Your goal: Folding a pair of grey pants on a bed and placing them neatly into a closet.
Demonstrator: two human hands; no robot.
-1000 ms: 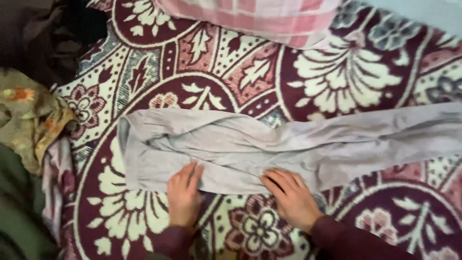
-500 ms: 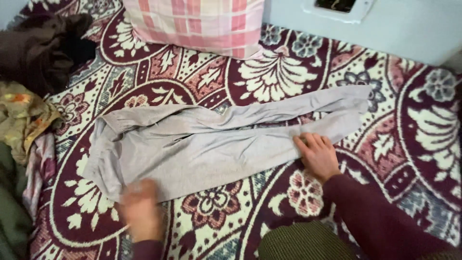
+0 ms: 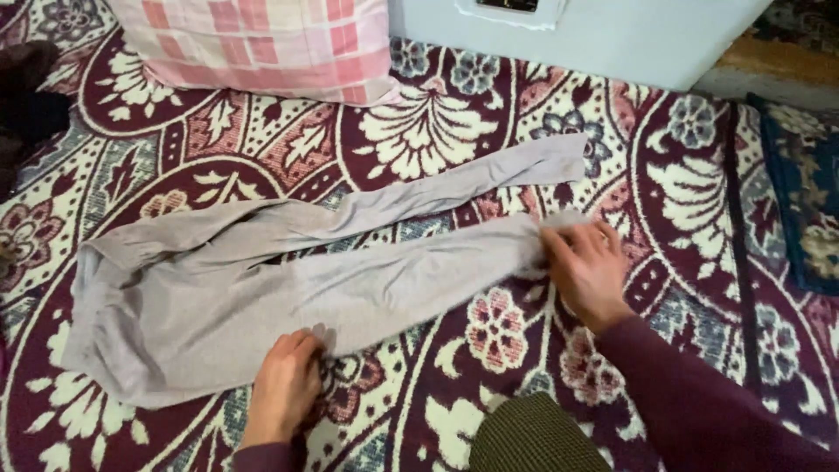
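A pair of pale grey leggings (image 3: 288,280) is laid flat across a patterned maroon and cream carpet (image 3: 699,201), waistband to the left and the two legs stretched to the right, slightly parted. The lower edge of the garment is pressed by the left hand (image 3: 284,385), fingers curled at the hem. The end of the nearer leg is gripped by the right hand (image 3: 587,267), the cloth bunched under the fingers. A pink checked pillow (image 3: 262,44) is seen at the top, against a light grey wall (image 3: 612,35).
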